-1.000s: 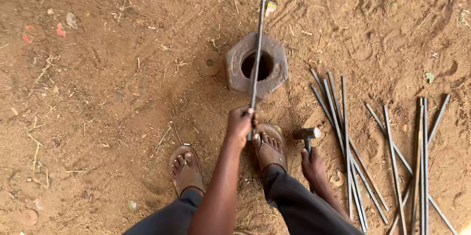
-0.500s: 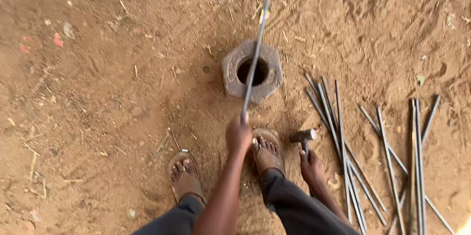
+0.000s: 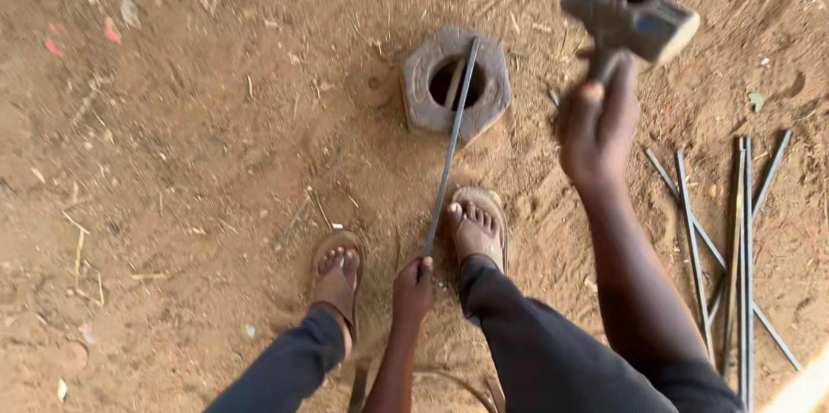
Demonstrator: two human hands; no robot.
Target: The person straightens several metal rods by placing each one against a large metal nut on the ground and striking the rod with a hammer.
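While my left hand [image 3: 413, 290] grips the thin steel rod [image 3: 451, 147] over the hexagonal metal block [image 3: 423, 94], my right hand [image 3: 598, 124], clenching the raised hammer [image 3: 629, 16], could miss, striking toes.

A rod [image 3: 451, 150] runs from the left hand [image 3: 413, 290], between two sandalled feet [image 3: 473, 227], up across the hole of a block [image 3: 456, 83] on the dirt ahead, while the right hand [image 3: 598, 124] holds a hammer [image 3: 629, 18] right of the block, with more rods [image 3: 741, 249] lying farther right.
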